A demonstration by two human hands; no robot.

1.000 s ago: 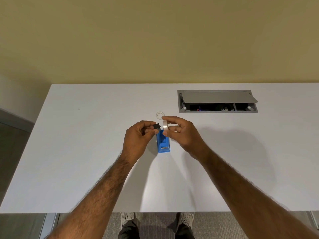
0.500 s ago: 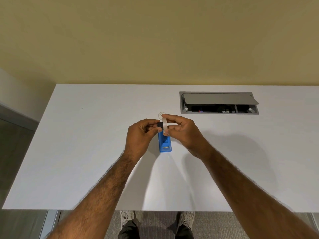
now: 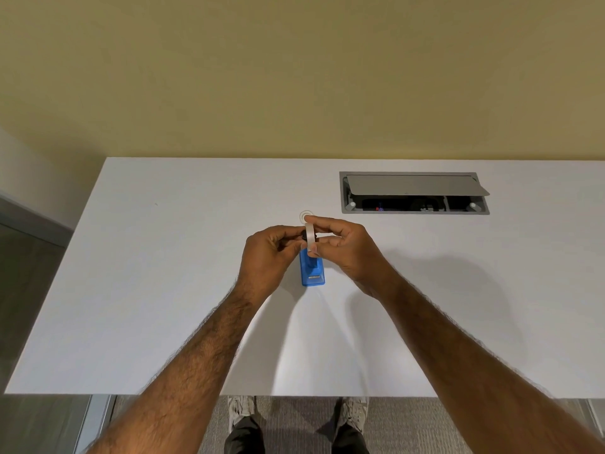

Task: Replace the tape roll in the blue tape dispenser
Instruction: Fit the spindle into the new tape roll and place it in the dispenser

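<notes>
The blue tape dispenser (image 3: 312, 271) lies on the white table (image 3: 163, 290), partly under my hands. My right hand (image 3: 343, 249) pinches a whitish tape roll (image 3: 309, 236) upright, just above the dispenser's far end. My left hand (image 3: 270, 252) holds a small black spool core (image 3: 303, 236) pressed into the roll's left side; only a sliver of it shows. Another clear, empty-looking tape ring (image 3: 305, 216) lies flat on the table just beyond my fingers.
A grey cable hatch (image 3: 414, 193) with its lid raised is set into the table at the back right. A yellow wall rises behind the table. My shoes show on the carpet below the table's near edge.
My left hand has brought the black core rightward from a small gap into the centre of the roll held by my right hand. The dispenser has stayed in place.
</notes>
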